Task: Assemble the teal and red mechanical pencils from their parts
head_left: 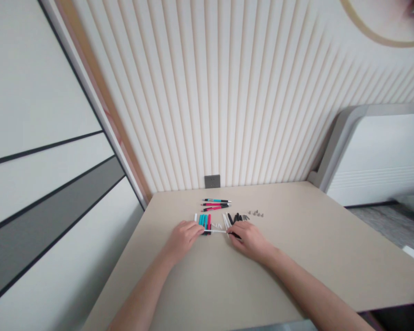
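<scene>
Low over the table, my left hand (184, 235) is closed, its fingertips on one end of a thin white pen refill (218, 231). The refill stretches across to my right hand (250, 237), whose fingers are pinched around a black pen part (235, 235) at the other end. Whether the refill sits inside that part is too small to tell. Beside my left fingers lie teal pen barrels (203, 219), a red barrel (209, 219) and a white piece (195, 216). Just beyond my right hand are more white refills (225, 219) and several black pen parts (238, 216).
Three pens, one teal (215, 200) and two red (215, 204), lie farther back on the table (200, 285). Small metallic pieces (256, 213) are scattered at right, tiny white pieces (217, 225) between the hands. A ribbed wall with a dark socket (212, 181) borders the back.
</scene>
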The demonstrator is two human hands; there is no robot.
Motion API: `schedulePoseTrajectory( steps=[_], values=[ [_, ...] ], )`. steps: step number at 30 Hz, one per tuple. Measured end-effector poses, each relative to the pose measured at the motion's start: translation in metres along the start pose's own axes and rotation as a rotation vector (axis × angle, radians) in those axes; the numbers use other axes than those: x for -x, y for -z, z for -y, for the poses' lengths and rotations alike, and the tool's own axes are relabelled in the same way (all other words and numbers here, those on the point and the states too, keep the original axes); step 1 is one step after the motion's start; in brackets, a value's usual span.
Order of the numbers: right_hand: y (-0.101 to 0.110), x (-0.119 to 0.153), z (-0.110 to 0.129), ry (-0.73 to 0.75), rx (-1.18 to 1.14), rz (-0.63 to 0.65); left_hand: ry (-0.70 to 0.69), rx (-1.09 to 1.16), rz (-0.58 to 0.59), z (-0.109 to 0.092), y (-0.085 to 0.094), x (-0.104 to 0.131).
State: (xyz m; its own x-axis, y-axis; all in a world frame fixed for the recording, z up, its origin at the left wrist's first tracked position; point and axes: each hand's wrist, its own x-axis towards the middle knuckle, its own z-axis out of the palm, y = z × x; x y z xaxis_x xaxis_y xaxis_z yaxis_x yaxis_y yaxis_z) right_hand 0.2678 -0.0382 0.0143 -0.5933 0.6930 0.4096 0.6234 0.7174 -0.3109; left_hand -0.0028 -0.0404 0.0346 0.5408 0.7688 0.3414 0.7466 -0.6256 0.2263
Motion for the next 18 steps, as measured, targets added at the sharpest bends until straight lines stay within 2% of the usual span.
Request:
schedulePoseTrajectory(
  steps=[4, 8, 10, 13, 15, 18],
  values=[
    [0.002, 0.001, -0.004, -0.023, -0.015, 0.006, 0.177, -0.017, -0.143, 0.006, 0.010, 0.003],
    [-0.001, 0.002, 0.003, 0.083, -0.041, 0.092, 0.284, 0.032, -0.221, 0.004, 0.009, 0.003],
    [-0.003, 0.002, 0.007, 0.132, -0.046, 0.127, 0.278, 0.071, -0.195, -0.001, 0.005, 0.001],
    [-0.004, 0.001, 0.011, 0.148, -0.039, 0.149, 0.219, 0.154, -0.085, -0.010, -0.002, -0.001],
    [-0.004, 0.001, 0.011, 0.137, -0.032, 0.134, 0.164, 0.218, 0.006, -0.018, -0.008, -0.003],
    [-0.002, 0.001, 0.011, 0.115, -0.032, 0.088, 0.119, 0.269, 0.066, -0.031, -0.017, -0.006]
  ],
)
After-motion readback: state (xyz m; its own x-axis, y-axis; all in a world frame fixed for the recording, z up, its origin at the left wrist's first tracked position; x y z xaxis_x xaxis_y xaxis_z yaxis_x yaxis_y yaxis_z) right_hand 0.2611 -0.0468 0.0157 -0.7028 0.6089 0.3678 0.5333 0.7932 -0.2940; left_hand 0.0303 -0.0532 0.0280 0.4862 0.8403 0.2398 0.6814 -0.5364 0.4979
